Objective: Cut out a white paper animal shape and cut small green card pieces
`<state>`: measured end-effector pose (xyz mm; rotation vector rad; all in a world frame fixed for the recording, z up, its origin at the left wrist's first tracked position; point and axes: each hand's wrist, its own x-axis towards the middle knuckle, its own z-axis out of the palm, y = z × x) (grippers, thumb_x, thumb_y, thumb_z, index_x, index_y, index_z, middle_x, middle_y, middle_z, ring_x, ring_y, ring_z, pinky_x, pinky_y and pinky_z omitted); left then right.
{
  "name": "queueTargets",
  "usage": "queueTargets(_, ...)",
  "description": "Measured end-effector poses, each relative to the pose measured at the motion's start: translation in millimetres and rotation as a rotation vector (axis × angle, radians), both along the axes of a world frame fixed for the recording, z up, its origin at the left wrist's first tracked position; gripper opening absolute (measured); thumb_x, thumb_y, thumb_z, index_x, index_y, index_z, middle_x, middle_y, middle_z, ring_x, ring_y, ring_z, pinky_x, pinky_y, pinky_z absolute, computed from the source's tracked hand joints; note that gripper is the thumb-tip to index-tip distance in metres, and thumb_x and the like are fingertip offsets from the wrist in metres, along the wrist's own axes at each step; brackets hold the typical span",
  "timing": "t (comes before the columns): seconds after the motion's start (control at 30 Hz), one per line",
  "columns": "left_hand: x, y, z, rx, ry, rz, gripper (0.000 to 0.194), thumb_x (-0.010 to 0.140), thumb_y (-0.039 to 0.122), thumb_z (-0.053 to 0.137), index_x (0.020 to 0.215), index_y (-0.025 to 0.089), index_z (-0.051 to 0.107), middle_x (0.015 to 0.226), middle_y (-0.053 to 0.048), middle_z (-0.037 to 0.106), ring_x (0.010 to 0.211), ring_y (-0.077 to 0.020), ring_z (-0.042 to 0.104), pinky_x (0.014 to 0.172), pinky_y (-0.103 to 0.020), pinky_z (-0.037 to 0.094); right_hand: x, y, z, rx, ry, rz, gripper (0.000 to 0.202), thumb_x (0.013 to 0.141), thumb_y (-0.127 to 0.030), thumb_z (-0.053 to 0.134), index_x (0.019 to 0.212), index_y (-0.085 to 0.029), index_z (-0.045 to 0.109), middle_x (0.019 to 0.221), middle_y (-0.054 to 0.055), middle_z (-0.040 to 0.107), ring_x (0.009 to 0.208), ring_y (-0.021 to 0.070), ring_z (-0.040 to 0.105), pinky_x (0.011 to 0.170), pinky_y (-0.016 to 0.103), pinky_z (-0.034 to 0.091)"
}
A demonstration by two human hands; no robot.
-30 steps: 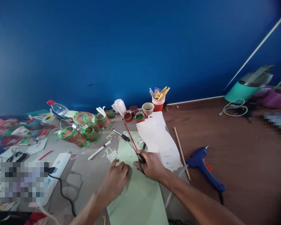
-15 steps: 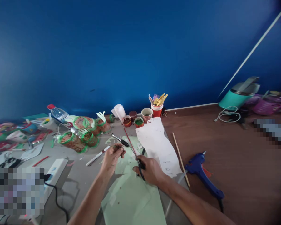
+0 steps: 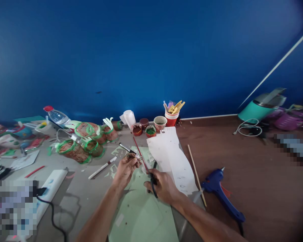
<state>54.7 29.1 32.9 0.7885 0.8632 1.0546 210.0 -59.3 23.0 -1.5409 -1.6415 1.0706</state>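
Note:
My right hand (image 3: 161, 185) is closed around the black handles of a pair of scissors (image 3: 153, 185), above a pale green sheet (image 3: 141, 215). Beside the blades, my left hand (image 3: 127, 166) is pinched on a small pale scrap (image 3: 137, 156) at its fingertips. A thin red stick (image 3: 139, 149) slants up from near the scissors toward the paint cups. Small cut scraps (image 3: 112, 170) lie left of my left hand, near a white pen (image 3: 102, 168) and a dark-ended marker (image 3: 126, 148).
White paper (image 3: 171, 158), a wooden stick (image 3: 197, 174) and a blue glue gun (image 3: 223, 195) lie on the right. Paint cups (image 3: 160, 123) stand at the back. Green-rimmed brown pots (image 3: 74, 151), a bottle (image 3: 58, 117) and a power strip (image 3: 52, 185) are on the left.
The view has shifted slightly. My left hand has moved a little right, closer to the scissors, and the pale scrap at its fingertips shows more clearly.

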Motion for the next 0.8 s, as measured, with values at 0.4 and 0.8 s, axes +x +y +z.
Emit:
queueTargets(0.4,-1,-6,5.3,0.015,0.060,-0.037,0.027,0.064,0.031,0.074,0.078,0.018,0.055,0.057,0.008,0.051,0.045,-0.0045,0.043,0.063,-0.027,0.050,-1,0,-1.8,0.012,0.019,-0.010,0.027,0.078,-0.030,0.059,0.102,-0.018,0.062,0.064,-0.002,0.062,0.056,0.0129,0.056,0.050,0.020,0.037)
queueTargets(0.8,-21,4,-5.0,0.897,1.083,-0.144,0.017,0.078,0.015,0.046,0.082,0.020,0.061,0.084,-0.004,0.065,0.085,-0.0195,0.059,0.081,-0.033,0.045,1,0,-3.6,0.028,-0.012,-0.001,0.030,0.078,-0.030,0.060,0.105,-0.017,0.062,0.065,0.000,0.063,0.057,0.0134,0.056,0.050,0.021,0.037)
